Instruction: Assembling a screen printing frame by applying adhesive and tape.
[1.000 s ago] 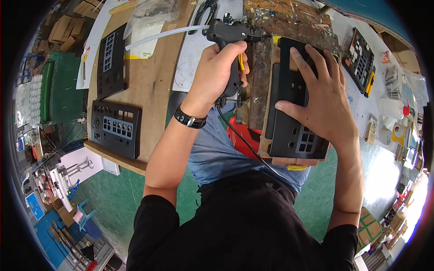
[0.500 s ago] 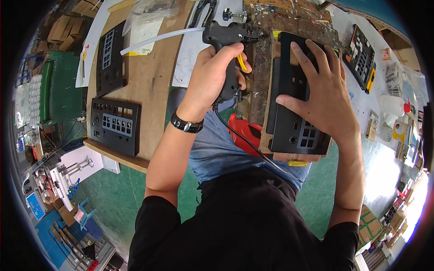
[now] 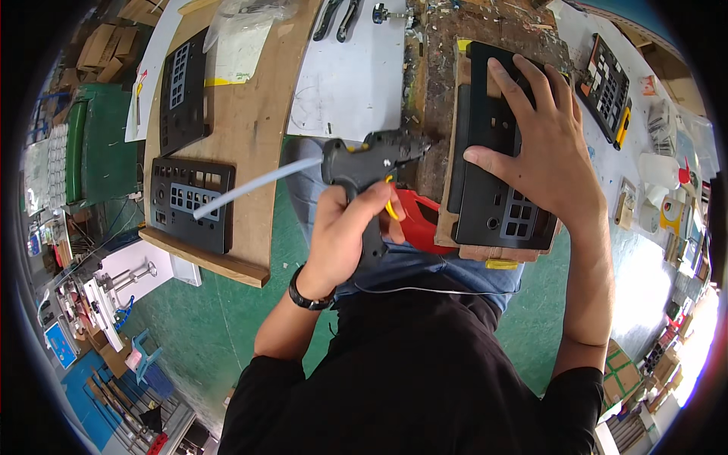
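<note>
White paper sheet (image 3: pixel 353 72) is lying open left of the black panel (image 3: pixel 497 163); pliers (image 3: pixel 337 17) are blocking its far edge.

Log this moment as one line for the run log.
left hand: grips glue gun | right hand: flat on black panel | workbench: two more panels

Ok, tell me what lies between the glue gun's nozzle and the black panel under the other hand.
In the head view, only the worn wooden board separates the glue gun from the black panel.

Glue gun (image 3: pixel 371 163): matt black plastic, translucent stick. Panel (image 3: pixel 497 163) was matt black moulded plastic. Table (image 3: pixel 243 114) was bare wood, its jig block (image 3: pixel 432 76) rough and glue-crusted.
</note>
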Demonstrator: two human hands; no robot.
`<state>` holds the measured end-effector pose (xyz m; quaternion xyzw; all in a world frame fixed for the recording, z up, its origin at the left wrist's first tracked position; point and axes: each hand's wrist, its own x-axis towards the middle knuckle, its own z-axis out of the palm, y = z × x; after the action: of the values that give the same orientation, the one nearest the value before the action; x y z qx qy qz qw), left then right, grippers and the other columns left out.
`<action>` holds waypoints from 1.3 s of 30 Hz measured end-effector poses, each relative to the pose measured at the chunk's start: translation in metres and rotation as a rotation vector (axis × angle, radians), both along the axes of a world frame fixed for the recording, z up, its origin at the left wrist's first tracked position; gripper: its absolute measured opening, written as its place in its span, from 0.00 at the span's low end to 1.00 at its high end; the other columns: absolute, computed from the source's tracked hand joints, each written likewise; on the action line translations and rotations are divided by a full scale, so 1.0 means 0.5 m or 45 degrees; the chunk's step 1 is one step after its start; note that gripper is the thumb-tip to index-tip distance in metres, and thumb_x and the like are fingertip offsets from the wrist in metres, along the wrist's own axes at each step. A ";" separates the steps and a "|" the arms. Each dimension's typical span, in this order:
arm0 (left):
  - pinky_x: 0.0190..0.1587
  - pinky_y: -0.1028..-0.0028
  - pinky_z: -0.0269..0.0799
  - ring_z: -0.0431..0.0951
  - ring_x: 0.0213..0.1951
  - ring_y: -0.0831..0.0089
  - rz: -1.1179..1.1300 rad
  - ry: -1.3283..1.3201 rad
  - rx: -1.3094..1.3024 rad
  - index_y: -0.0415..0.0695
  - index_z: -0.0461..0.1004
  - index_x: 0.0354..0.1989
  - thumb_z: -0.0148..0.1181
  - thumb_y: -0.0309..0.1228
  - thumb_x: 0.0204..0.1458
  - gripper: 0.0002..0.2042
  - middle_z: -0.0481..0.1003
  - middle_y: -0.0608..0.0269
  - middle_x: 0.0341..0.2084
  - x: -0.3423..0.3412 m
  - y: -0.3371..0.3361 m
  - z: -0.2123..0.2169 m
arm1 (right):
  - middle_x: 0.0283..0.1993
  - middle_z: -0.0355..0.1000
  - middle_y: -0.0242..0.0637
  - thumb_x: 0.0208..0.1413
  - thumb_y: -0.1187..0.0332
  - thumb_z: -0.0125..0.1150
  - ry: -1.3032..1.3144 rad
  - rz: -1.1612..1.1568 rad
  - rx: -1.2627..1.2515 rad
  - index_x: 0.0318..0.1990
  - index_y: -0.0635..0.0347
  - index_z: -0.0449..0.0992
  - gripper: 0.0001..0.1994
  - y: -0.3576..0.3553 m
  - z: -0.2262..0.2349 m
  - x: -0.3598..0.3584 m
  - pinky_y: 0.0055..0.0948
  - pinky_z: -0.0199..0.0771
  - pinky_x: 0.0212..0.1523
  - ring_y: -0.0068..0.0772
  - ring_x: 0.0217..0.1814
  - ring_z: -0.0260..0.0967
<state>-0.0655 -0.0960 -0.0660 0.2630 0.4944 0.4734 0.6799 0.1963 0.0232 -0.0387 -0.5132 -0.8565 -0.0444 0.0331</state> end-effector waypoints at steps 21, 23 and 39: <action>0.34 0.75 0.75 0.75 0.22 0.71 -0.092 0.109 0.029 0.35 0.79 0.35 0.53 0.31 0.69 0.13 0.78 0.57 0.25 -0.003 -0.049 -0.026 | 0.79 0.59 0.42 0.51 0.31 0.70 0.017 0.007 0.052 0.78 0.42 0.66 0.49 0.001 -0.009 0.002 0.62 0.57 0.76 0.58 0.81 0.51; 0.36 0.74 0.75 0.74 0.22 0.71 -0.117 0.142 0.040 0.36 0.78 0.34 0.53 0.31 0.69 0.13 0.78 0.58 0.24 -0.005 -0.054 -0.027 | 0.80 0.57 0.40 0.52 0.33 0.71 -0.006 -0.022 0.020 0.79 0.42 0.64 0.49 -0.001 -0.006 0.001 0.60 0.54 0.79 0.55 0.84 0.47; 0.40 0.74 0.75 0.75 0.25 0.72 -0.199 0.219 0.082 0.36 0.79 0.35 0.52 0.29 0.68 0.12 0.78 0.59 0.24 -0.010 -0.091 -0.030 | 0.80 0.57 0.39 0.51 0.35 0.73 -0.007 -0.033 0.020 0.79 0.41 0.65 0.49 -0.002 -0.008 0.002 0.59 0.54 0.79 0.53 0.84 0.46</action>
<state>-0.0704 -0.1413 -0.0811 0.3621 0.5134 0.4104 0.6609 0.1971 0.0224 -0.0429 -0.5239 -0.8495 -0.0528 0.0341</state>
